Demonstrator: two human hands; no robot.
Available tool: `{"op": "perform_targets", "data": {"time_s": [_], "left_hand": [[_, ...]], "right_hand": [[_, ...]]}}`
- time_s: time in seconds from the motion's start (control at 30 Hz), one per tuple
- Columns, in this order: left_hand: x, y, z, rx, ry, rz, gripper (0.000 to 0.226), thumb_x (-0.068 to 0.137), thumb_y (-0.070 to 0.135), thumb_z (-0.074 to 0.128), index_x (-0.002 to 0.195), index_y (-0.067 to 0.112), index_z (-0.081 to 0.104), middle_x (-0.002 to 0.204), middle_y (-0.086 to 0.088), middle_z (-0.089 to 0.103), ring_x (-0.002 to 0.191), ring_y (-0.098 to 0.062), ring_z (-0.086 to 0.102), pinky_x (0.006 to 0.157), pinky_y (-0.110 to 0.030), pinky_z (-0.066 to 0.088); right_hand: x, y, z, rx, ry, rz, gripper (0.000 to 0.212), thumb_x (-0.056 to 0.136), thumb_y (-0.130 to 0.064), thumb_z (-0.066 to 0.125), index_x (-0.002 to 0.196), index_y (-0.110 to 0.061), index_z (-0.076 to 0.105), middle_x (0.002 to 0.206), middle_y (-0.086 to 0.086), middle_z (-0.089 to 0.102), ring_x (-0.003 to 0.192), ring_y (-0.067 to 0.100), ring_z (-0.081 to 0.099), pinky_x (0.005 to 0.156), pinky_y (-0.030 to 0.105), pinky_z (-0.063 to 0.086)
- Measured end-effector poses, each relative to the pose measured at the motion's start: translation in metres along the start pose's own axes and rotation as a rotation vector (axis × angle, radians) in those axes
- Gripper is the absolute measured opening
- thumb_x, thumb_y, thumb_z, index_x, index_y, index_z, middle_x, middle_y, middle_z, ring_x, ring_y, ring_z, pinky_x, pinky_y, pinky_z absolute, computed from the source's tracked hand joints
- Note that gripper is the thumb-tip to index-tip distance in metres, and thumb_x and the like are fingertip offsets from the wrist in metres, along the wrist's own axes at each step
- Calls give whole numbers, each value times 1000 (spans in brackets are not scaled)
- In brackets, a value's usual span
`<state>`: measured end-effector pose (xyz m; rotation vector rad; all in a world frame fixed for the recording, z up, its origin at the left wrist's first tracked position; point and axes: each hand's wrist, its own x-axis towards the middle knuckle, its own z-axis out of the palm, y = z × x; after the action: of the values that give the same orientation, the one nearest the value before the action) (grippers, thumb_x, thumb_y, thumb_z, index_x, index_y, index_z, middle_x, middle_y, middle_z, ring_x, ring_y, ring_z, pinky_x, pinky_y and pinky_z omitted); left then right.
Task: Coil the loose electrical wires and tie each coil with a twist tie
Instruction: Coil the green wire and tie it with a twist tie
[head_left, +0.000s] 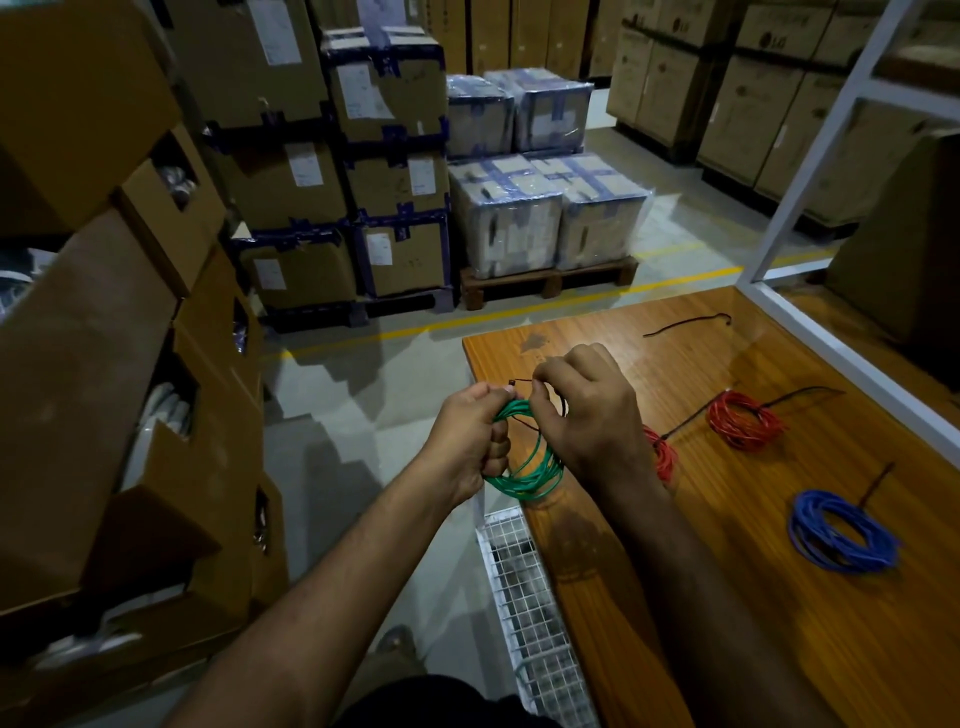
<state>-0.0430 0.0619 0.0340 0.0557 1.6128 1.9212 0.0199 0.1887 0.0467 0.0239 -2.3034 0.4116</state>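
I see the left hand (470, 441) gripping a green wire coil (530, 467), fingers curled round one side of the bundle, and holding it in the air just off the near-left corner of the counter (675, 519). The right hand (587, 410) is close beside it, its fingertips pinching a thin black tie (522, 383) at the top of the coil. The tie's small head sticks out between the two hands, and a dark loop of it shows near the right hand's fingers. I cannot tell whether the tie is already closed round the coil.

On the counter to the right lie three more coils. A red coil (745, 420) sits with a black tie tail pointing up and right. A second red coil (662, 457) is partly hidden behind the right wrist. A blue coil (841, 530) lies nearest the right edge, with a dark tie standing at its top. Farther back on the counter a loose dark tie (685, 325) lies by itself, well apart from the coils.

Beyond the counter stand stacked cardboard boxes (291, 182) and wrapped cartons on a pallet (550, 280).
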Motion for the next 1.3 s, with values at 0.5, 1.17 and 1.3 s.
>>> {"op": "perform_targets", "data": {"time_s": [0.5, 1.17, 1.3], "left_hand": [[-2, 0, 1, 108, -13, 67, 18, 104, 26, 48, 91, 14, 50, 54, -2, 27, 39, -12, 20, 39, -17, 19], [-6, -5, 1, 131, -84, 121, 19, 104, 26, 48, 93, 16, 61, 53, -3, 27, 39, -12, 18, 41, -19, 17], [-12, -1, 1, 121, -125, 161, 20, 104, 25, 48, 96, 16, 64, 54, -3, 27, 40, -12, 18, 41, -19, 17]], "right_hand": [[3, -1, -1, 87, -115, 109, 16, 86, -17, 75, 98, -8, 74, 84, 5, 62, 78, 19, 56, 66, 34, 50], [35, 14, 15, 837, -432, 999, 14, 87, -15, 71, 75, -7, 68, 56, -1, 53, 54, 12, 43, 51, 25, 33], [47, 17, 22, 856, -268, 1226, 16, 91, -19, 69, 79, -9, 68, 64, 1, 49, 50, 12, 37, 44, 21, 29]]}}
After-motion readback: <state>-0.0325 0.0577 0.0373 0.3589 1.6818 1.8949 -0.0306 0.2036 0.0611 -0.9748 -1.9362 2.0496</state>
